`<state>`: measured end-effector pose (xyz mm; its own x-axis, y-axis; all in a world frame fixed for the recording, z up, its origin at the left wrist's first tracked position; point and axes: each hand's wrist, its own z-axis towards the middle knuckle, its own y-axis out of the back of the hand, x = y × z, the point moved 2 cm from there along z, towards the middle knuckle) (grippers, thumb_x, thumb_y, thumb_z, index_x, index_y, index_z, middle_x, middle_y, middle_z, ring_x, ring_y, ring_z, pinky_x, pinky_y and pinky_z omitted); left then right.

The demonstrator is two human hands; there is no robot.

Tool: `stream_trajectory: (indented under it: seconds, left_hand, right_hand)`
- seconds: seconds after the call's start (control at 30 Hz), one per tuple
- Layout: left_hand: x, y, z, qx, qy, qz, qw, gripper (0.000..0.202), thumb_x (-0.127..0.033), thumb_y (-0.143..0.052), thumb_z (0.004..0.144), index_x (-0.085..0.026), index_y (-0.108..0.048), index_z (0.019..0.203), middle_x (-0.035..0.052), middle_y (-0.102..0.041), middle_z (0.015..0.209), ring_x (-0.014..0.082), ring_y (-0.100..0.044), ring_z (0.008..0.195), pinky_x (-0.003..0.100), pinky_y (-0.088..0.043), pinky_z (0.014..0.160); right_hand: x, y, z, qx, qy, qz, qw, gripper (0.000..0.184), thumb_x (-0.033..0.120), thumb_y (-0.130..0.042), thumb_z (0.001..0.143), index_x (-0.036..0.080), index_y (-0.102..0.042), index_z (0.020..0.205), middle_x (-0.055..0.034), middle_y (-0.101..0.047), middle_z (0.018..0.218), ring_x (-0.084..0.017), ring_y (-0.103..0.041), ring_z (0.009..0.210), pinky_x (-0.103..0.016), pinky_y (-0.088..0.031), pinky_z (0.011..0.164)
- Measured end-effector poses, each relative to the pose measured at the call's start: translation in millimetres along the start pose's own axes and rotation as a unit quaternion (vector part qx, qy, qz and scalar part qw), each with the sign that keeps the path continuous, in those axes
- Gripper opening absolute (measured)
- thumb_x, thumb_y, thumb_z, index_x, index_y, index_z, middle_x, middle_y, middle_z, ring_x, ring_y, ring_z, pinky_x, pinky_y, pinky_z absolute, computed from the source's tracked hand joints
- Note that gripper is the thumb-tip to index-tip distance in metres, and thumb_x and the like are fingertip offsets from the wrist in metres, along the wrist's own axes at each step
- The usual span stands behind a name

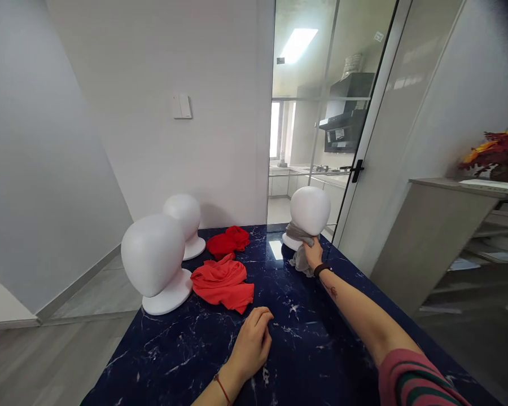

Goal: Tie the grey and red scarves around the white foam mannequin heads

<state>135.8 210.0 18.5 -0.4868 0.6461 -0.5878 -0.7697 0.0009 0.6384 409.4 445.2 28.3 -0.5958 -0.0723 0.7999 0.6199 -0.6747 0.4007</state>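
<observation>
My right hand [312, 252] reaches to the far right of the dark blue marble table [305, 349] and grips a grey scarf [300, 232] wrapped round the neck of a white foam mannequin head [310, 210]. My left hand [251, 344] rests on the tabletop near me, fingers loosely curled, holding nothing. Just beyond it lies a crumpled red cloth [223, 283].
Two more white mannequin heads stand at the left, a near one [154, 260] and a far one [184, 220]. A second red cloth [228, 241] lies at the back. A glass door [330, 118] is behind the table and a shelf with flowers [495, 153] at the right.
</observation>
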Motion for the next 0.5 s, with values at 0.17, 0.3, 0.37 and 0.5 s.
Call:
stream_trajectory:
  seconds: [0.17, 0.3, 0.37, 0.5]
  left_hand:
    - [4.0, 1.5, -1.2, -0.038, 0.009, -0.004, 0.999, 0.036, -0.006, -0.038, 0.084, -0.022, -0.052, 0.113, 0.0099, -0.055, 0.116, 0.0188, -0.054, 0.110, 0.039, -0.046, 0.096]
    - [3.3, 4.5, -7.0, -0.065, 0.015, -0.002, 0.998, 0.040, -0.017, -0.043, 0.088, -0.023, -0.045, 0.128, 0.0127, -0.045, 0.134, 0.0219, -0.044, 0.127, 0.044, -0.039, 0.105]
    - [2.3, 7.2, -11.2, -0.076, 0.013, -0.007, 0.997, 0.047, -0.022, -0.045, 0.089, -0.023, -0.038, 0.136, 0.0137, -0.039, 0.141, 0.0232, -0.038, 0.133, 0.046, -0.035, 0.108]
    - [1.3, 12.7, -20.3, -0.086, 0.015, -0.019, 0.996, 0.063, -0.030, -0.049, 0.088, -0.023, -0.022, 0.145, 0.0141, -0.028, 0.150, 0.0245, -0.025, 0.140, 0.048, -0.028, 0.112]
  right_hand:
    - [25.5, 36.1, -59.9, -0.025, 0.044, 0.049, 0.997, 0.021, 0.038, -0.043, 0.078, 0.018, -0.049, 0.083, -0.0050, -0.056, 0.081, -0.019, -0.050, 0.078, -0.030, -0.040, 0.071]
    - [48.3, 77.4, -124.9, 0.006, 0.117, 0.064, 0.991, 0.012, 0.032, -0.045, 0.077, 0.021, -0.045, 0.077, -0.0018, -0.048, 0.079, -0.019, -0.047, 0.076, -0.031, -0.039, 0.071]
    - [59.3, 95.4, -158.6, 0.031, 0.131, 0.066, 0.989, 0.007, 0.028, -0.046, 0.076, 0.021, -0.045, 0.078, -0.0020, -0.047, 0.081, -0.019, -0.047, 0.078, -0.032, -0.039, 0.072]
    - [83.7, 118.2, -222.7, 0.074, 0.130, 0.089, 0.985, 0.004, 0.023, -0.047, 0.075, 0.022, -0.045, 0.079, -0.0030, -0.048, 0.085, -0.021, -0.048, 0.081, -0.032, -0.041, 0.074]
